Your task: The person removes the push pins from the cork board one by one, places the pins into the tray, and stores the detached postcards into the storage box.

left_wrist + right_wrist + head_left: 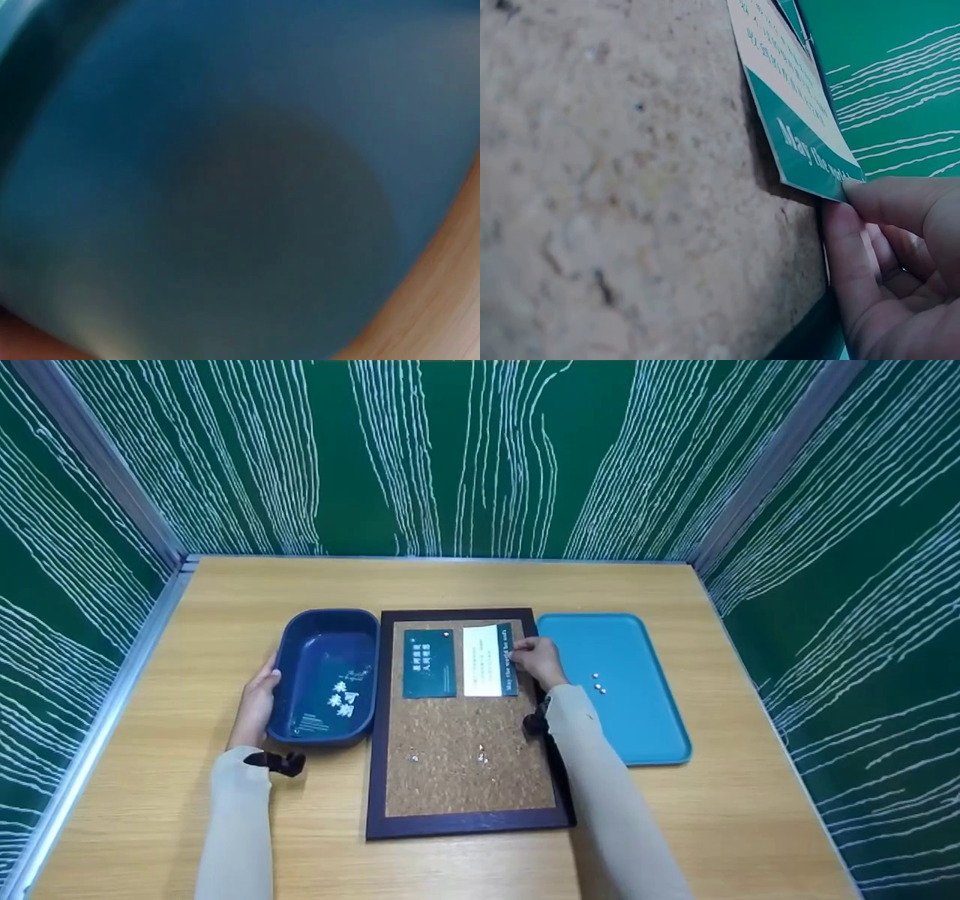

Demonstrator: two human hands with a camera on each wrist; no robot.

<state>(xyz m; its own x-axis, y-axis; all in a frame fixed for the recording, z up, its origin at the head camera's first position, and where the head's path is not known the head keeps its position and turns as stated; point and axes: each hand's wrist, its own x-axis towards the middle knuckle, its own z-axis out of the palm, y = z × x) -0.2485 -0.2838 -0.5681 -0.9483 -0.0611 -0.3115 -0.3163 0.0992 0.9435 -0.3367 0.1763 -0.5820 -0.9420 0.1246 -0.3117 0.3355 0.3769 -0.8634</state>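
My right hand [541, 661] pinches the right edge of a white-and-green card [484, 661] between thumb and forefinger. In the right wrist view that card [802, 112] stands slightly off the cork, with a shadow under its edge. Left of it on the framed cork board [465, 727] lies a green card [429, 664] with a small pin [446, 634] at its top right corner. My left hand [259, 697] rests against the left side of a dark blue basin [281, 712]; most of its fingers are hidden. Inside the basin is another green card [330, 697].
A light blue tray [637, 720] lies right of the board, partly under the right forearm, with a few small pins [598, 687] on it. Small shiny pins [482, 757] also sit on the lower cork. Green patterned walls [495, 457] enclose the wooden table [322, 817].
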